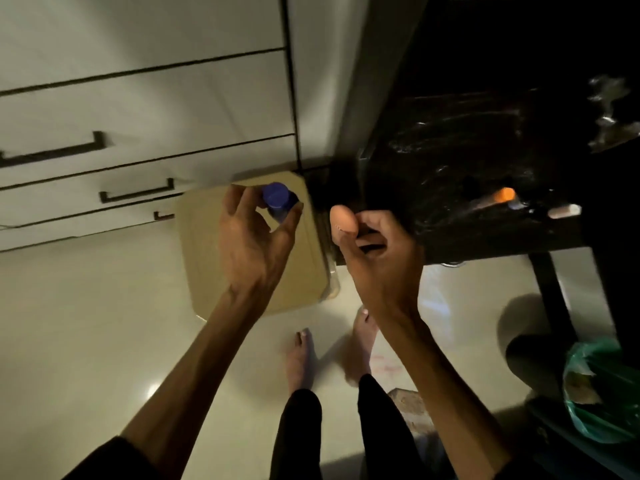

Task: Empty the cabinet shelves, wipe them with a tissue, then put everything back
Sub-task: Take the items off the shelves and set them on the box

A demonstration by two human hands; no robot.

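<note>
Head view, looking steeply down over a pale glossy floor (pixel 86 323). Left hand (pixel 254 237) raised above a tan box lid (pixel 207 258), fingers and thumb curled round a small bottle with a blue cap (pixel 277 197), cap uppermost. Right hand (pixel 377 251) just beside the left, pinching a peach, egg-shaped makeup sponge (pixel 343 220) between thumb and fingertips, remaining fingers curled toward the palm. Sponge held at the front edge of a dark tabletop (pixel 450 168), its surface glossy with pale streaks. On that tabletop, right of the hands: an orange-capped tube (pixel 498 197) lying flat, a pale stick-shaped item (pixel 564 211) near it, and a shiny crumpled wrapper (pixel 607 112) farther back. White drawer fronts (pixel 138 109) with dark bar handles (pixel 136 194) at upper left, all closed. Bare feet (pixel 301 358) and dark trouser legs at bottom centre. Green plastic bag (pixel 602 389) at lower right, under the tabletop, beside its dark leg (pixel 550 292). Cabinet shelves not identifiable in this view.
</note>
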